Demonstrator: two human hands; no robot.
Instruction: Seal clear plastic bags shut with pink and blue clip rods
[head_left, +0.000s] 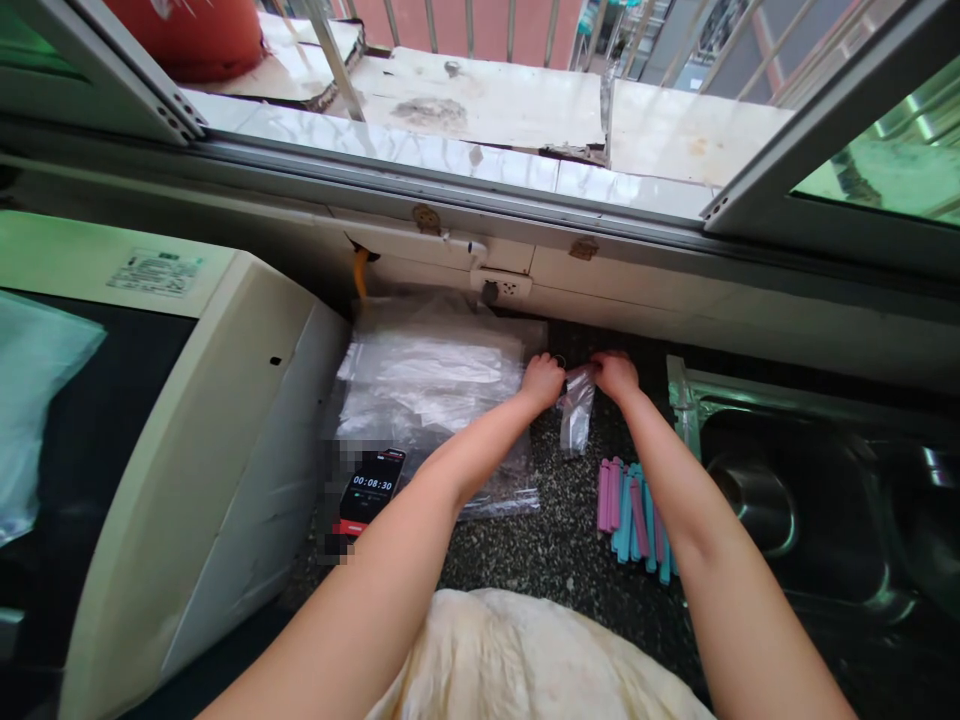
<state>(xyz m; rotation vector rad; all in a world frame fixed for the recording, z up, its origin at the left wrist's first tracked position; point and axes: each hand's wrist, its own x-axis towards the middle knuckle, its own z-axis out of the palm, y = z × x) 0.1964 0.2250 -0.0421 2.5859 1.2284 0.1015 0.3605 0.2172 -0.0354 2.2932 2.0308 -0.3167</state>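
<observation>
Between my hands hangs a small clear plastic bag (577, 415), its upper end up by my fingers and its lower end over the dark speckled counter (551, 565). My right hand (616, 376) is closed on the bag's upper right corner. My left hand (544, 381) is closed at its upper left edge, with the fingertips partly hidden. Left of it, a spread stack of clear plastic bags (435, 365) covers the counter. Several pink and blue plastic sticks (634, 510), which look like bag clips, lie in a row beside my right forearm.
A phone (373, 487) showing a timer lies on the bags' near left corner. A bulky cream-coloured appliance (247, 400) stands at left, and a metal sink (802, 500) is at right. A wall socket (510, 288) sits below the open sliding window.
</observation>
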